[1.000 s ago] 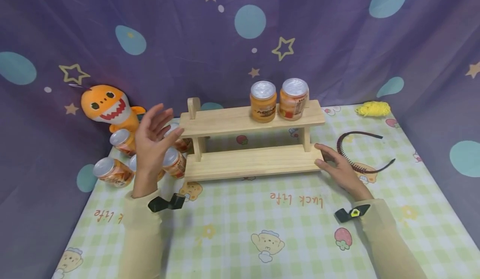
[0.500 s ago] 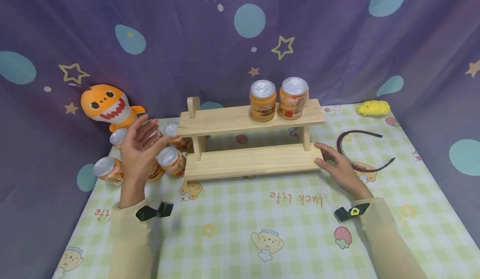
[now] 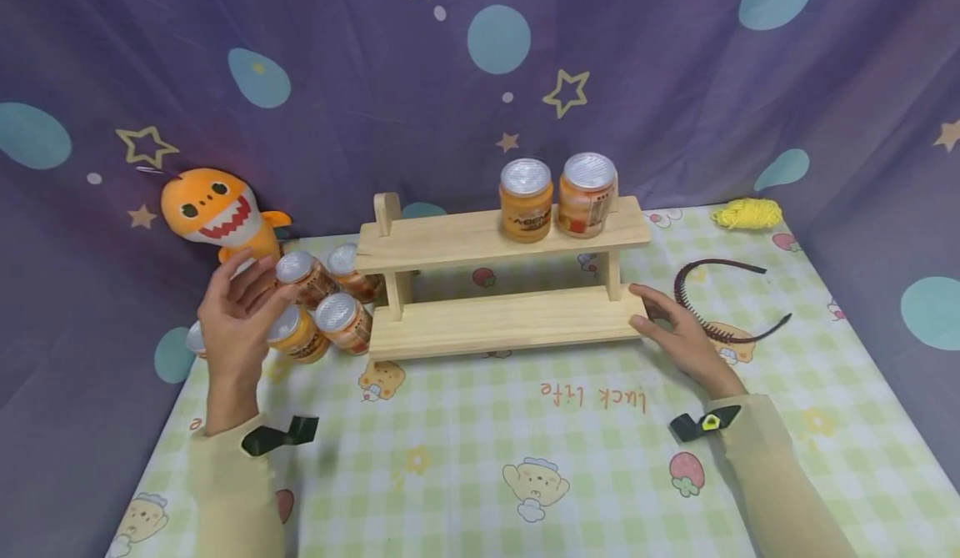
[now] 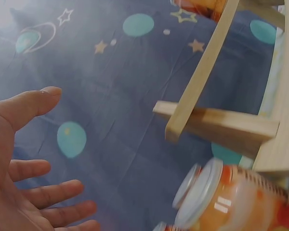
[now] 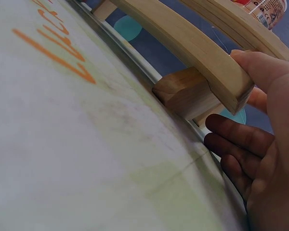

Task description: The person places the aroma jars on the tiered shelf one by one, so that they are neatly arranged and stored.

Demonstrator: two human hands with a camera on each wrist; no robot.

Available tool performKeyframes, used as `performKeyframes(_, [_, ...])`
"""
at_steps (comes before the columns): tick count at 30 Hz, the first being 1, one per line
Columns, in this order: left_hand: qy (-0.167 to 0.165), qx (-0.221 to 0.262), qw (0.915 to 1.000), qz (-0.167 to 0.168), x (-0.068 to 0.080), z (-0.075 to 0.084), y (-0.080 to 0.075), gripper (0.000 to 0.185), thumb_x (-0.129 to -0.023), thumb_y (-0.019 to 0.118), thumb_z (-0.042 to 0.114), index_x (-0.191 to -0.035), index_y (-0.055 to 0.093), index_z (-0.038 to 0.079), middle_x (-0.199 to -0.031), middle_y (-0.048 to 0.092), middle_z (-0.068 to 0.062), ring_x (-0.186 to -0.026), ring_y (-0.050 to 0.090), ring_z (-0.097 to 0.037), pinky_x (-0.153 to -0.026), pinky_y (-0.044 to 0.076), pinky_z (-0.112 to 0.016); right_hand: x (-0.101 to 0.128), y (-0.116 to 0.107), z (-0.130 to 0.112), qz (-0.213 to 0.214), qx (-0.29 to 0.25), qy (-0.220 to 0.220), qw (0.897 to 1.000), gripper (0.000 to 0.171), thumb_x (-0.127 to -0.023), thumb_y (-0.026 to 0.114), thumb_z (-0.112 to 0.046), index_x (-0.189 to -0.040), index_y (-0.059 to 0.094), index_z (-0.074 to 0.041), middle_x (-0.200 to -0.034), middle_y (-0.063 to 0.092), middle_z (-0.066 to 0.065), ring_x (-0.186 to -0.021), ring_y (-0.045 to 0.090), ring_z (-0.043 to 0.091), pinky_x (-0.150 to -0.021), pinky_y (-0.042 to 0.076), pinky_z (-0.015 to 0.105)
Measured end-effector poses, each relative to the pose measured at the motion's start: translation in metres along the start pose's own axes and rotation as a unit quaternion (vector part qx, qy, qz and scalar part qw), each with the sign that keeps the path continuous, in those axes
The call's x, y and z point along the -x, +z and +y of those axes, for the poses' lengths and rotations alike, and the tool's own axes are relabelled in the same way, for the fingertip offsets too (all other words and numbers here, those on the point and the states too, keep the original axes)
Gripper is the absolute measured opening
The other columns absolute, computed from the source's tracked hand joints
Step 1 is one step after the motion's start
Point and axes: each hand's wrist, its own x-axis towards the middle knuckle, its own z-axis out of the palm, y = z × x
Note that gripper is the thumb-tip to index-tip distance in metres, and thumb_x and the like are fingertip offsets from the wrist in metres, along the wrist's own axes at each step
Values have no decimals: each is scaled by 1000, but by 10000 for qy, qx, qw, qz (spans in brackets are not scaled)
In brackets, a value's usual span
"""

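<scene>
A two-tier wooden display shelf (image 3: 502, 324) stands mid-table. My right hand (image 3: 678, 333) grips the right end of its lower board, thumb on top, as the right wrist view also shows at the board end (image 5: 226, 84). Two canned-fruit jars with silver lids, one orange (image 3: 527, 212) and one with a printed label (image 3: 585, 208), stand on the right half of the upper board. My left hand (image 3: 236, 324) holds nothing, fingers spread, at the left of several similar jars (image 3: 343, 324) clustered beside the shelf. It hides part of a jar at the far left (image 3: 197, 339).
An orange shark plush (image 3: 217, 208) sits at the back left behind the jars. To the right lie a dark toothed headband (image 3: 682, 291) and a yellow yarn bundle (image 3: 747, 214). A checked cloth (image 3: 465, 433) covers the table; a purple curtain (image 3: 337, 82) hangs behind.
My left hand has moved left and toward me, away from the shelf's left end, uncovering jars in the cluster. The right hand stays on the lower board.
</scene>
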Motion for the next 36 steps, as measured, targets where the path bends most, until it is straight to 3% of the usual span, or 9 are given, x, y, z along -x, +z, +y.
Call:
performKeyframes(12, [-246,-261,9966,743,-6,-15,-34,58,-79,77,-8,-133,61,10,-110,72,3,-100,67,-8,-83,52,-10,0,1,-3,6,-91,32,10000,53,-101,60,-22,-151,44,-13,-145,55,19,-107,52,-11,-92,39,11])
performKeyframes(24, [-730,-273,9858,1487,-8,-31,-71,61,-77,81,-7,-131,61,14,-108,71,7,-99,65,-5,-76,53,-8,0,0,-2,25,-8,136,9999,53,-102,59,-25,-151,44,-15,-145,55,18,-108,52,-11,-94,40,14])
performKeyframes(36, [-856,-441,9753,1986,-11,-40,-91,61,-74,84,-4,-128,64,15,-103,71,7,-95,66,-6,-76,50,-8,-1,2,-2,-1,-86,58,9999,53,-101,60,-23,-151,44,-15,-146,55,17,-108,52,-11,-94,39,12])
